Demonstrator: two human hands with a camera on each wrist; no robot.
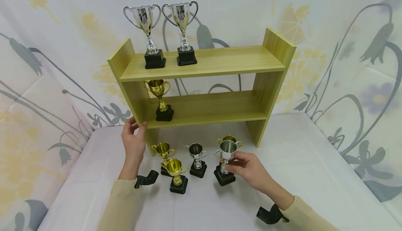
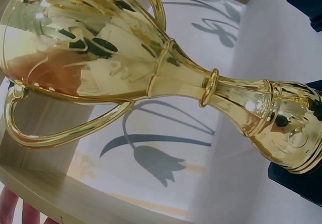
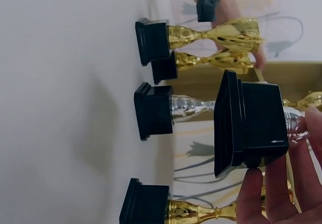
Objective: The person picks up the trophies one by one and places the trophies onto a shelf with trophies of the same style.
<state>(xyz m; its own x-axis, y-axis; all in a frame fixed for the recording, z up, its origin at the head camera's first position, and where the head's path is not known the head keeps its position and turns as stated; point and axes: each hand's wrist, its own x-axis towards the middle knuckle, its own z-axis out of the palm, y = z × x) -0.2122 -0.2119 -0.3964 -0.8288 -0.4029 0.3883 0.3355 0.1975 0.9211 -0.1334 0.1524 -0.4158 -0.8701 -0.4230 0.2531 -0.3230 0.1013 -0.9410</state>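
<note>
- The right hand grasped a silver trophy by its stem, holding the black base off the desk.
- That trophy lay at nine o'clock from the hand, its long axis near upright, the cup end leaning slightly toward one o'clock.
- From it, the shelf had its lower board toward eleven o'clock, seemingly the direction that counted most.
- The left hand gripped the shelf's left side, well apart toward ten o'clock; the right was nearer.
- A gold trophy, partly hidden, stood behind at twelve o'clock, a second silver trophy at nine.
</note>
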